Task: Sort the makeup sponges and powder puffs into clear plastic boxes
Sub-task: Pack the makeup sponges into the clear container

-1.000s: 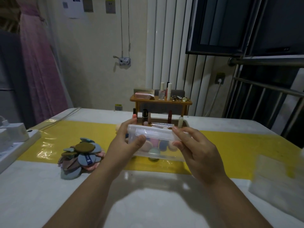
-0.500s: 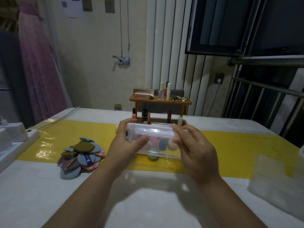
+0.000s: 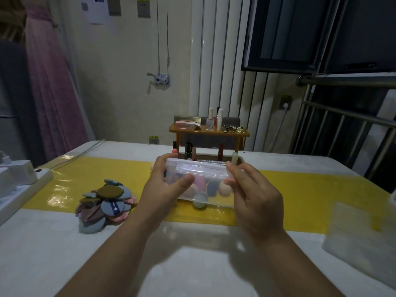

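At frame centre the left hand point(image 3: 165, 189) and right hand point(image 3: 255, 198) curl their fingers around a clear, rounded-rectangular plastic box point(image 3: 211, 201) — soft egg-shaped sponges point(image 3: 201, 183) inside; flat matte puffs point(image 3: 107, 200) pile lower left.

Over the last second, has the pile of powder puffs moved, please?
No; the pile of powder puffs still straddles the yellow strip's near edge.

Two bare forearms, left hand point(image 3: 162, 189), right hand point(image 3: 257, 202), ringless
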Available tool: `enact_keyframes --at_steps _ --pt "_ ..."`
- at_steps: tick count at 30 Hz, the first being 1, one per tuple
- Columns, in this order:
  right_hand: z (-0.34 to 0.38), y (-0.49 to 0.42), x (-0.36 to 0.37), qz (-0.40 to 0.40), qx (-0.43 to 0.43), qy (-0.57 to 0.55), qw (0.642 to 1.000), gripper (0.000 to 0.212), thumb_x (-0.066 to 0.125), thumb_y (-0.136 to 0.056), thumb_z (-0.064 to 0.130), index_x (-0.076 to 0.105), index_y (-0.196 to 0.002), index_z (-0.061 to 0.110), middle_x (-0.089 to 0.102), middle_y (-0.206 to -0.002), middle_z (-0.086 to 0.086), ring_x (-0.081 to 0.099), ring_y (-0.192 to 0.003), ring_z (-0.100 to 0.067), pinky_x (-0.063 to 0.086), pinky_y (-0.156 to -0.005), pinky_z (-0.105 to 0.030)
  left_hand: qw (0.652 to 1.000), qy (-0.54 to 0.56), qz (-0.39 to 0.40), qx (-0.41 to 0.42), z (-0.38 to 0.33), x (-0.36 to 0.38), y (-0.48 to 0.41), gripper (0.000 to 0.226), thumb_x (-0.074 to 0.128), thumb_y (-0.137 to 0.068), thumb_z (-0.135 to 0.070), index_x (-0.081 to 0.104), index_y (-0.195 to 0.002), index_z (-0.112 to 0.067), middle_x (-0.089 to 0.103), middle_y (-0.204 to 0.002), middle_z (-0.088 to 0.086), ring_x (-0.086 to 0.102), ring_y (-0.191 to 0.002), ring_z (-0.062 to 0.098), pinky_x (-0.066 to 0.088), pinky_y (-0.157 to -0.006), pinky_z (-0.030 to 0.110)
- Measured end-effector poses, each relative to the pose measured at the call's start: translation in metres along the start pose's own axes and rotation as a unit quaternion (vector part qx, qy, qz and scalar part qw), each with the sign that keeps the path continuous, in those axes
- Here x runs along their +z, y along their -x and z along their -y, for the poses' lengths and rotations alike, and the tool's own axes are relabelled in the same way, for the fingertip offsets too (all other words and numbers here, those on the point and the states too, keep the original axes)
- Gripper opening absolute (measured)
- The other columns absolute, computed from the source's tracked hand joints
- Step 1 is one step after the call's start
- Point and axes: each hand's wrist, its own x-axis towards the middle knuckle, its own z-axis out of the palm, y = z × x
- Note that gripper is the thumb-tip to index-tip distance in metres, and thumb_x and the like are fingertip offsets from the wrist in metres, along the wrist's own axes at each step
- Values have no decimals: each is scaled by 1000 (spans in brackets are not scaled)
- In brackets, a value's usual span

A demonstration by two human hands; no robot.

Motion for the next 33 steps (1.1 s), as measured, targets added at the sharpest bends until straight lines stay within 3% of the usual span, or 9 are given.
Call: enact_keyframes --at_steps 2,9,13,16,20,23,33 --pt "0 -1 0 -4 -5 1 1000 34 53 -95 22 73 -115 3 73 -105 -16 71 -84 -31 60 -64 -39 1000 3 -2 -3 1 0 0 54 72 -66 -59 42 -109 -69 59 -104 -31 63 -92 -7 55 -67 17" --pt "0 -3 1 -9 -12 14 1000 34 56 -93 27 75 -112 6 74 -105 -13 73 -84 -28 60 -65 -36 1000 18 -5 -15 2 0 1 56 74 -61 -65 45 -109 -65 57 -111 -21 64 -92 -6 54 -67 14" --pt "-1 -4 -2 44 34 -40 998 45 60 -87 45 72 -116 14 70 -109 -3 67 -92 -20 58 -66 -34 999 48 -12 -18 3 1 2 68 75 -57 -65 39 -114 -73 47 -122 -28 60 -105 5 55 -71 17" --pt "-1 -5 -1 91 53 -42 994 56 64 -78 57 67 -119 19 66 -112 3 63 -91 -17 52 -67 -29 999 43 3 -22 1 3 1 73 74 -56 -65 33 -115 -74 41 -126 -26 53 -110 2 53 -70 13" --pt "-9 -6 -3 108 13 -35 993 45 68 -85 37 68 -125 16 69 -111 -1 67 -84 -22 57 -63 -40 999 49 11 -17 2 2 0 68 76 -63 -56 37 -118 -66 45 -130 -15 55 -108 4 51 -66 8" --pt "-15 -4 -4 90 -41 -10 995 40 67 -88 26 68 -125 9 72 -112 -6 71 -88 -26 59 -64 -40 998 54 13 -26 4 2 0 71 72 -66 -51 37 -127 -54 47 -130 -10 58 -106 4 51 -68 9" --pt "-13 0 4 17 -98 32 995 34 60 -93 21 71 -115 -1 74 -104 -15 72 -88 -29 60 -70 -39 994 102 5 -30 4 4 -2 73 72 -67 -48 41 -132 -44 57 -123 -7 65 -102 7 54 -70 15"
